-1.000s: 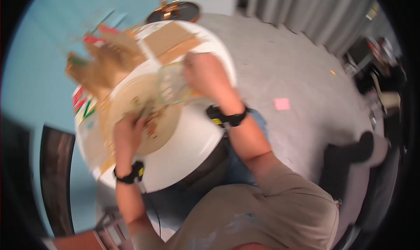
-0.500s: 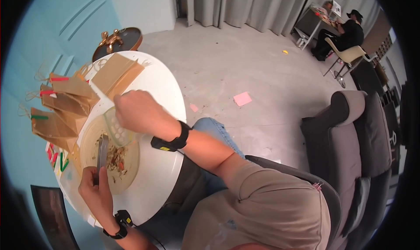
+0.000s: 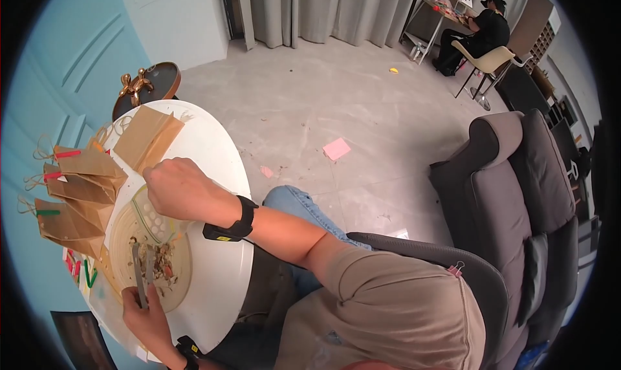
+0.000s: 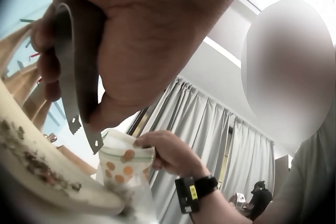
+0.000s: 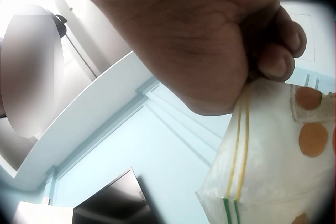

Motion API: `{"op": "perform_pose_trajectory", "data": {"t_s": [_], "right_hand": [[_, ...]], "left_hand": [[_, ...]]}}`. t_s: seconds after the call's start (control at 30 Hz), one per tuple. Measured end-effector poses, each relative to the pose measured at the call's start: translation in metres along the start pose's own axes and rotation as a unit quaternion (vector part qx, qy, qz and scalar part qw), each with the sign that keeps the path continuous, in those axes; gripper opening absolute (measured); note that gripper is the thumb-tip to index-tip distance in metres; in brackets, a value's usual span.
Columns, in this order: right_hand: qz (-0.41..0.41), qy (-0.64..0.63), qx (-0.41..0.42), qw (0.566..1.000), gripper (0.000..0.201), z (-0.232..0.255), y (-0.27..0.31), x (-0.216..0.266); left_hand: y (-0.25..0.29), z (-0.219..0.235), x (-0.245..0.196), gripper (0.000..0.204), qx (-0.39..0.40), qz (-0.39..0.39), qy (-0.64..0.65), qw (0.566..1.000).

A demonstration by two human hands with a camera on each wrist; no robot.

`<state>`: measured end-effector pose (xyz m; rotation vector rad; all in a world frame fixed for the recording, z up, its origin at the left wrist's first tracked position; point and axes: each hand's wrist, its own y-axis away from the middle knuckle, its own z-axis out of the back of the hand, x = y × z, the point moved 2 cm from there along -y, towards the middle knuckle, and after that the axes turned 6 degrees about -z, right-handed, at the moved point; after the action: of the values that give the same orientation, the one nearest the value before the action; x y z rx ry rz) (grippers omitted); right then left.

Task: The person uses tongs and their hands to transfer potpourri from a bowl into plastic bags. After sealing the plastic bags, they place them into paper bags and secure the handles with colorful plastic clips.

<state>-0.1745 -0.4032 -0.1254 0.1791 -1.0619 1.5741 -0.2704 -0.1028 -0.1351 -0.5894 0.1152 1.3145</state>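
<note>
My left hand (image 3: 145,318) holds a pair of metal tongs (image 3: 137,266) between thumb and fingers, over the near left part of a round, shallow cream bowl (image 3: 185,282). The two arms of the tongs stand apart; their toothed tips (image 4: 95,144) show nothing between them in the left wrist view. Loose dried bits (image 3: 167,266), brown, pale and reddish, are scattered in the bowl. My right hand (image 3: 184,190) grips the top of a clear zip bag with orange dots (image 5: 273,145), curled fingers at its edge. The bag hangs over the bowl's far side, its mouth parted in the left wrist view.
Brown paper bags (image 3: 71,218) with coloured clips stand along the left of the round white table (image 3: 223,260). Another paper bag (image 3: 145,137) lies at the back. Red and green clips (image 3: 89,276) lie at the left edge. A grey sofa (image 3: 498,208) is at right.
The head view has swung to the right, shifting the table left in it. The tongs' arms, close together half a second ago, now stand apart. My right hand still holds the bag by the bowl.
</note>
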Motion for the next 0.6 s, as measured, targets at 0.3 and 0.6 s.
{"op": "perform_pose_trajectory", "data": {"t_s": [0.3,0.6], "right_hand": [[-0.036,0.055,0.052,0.996,0.015,-0.004,-0.004,-0.001],[-0.027,0.024,0.024,0.999,0.018,0.005,-0.001,0.016]], "left_hand": [[0.023,-0.029,0.023,0.032,0.04,-0.096,-0.155,0.982],[0.013,-0.025,0.006,0.032,-0.014,-0.085,-0.076,0.993]]}}
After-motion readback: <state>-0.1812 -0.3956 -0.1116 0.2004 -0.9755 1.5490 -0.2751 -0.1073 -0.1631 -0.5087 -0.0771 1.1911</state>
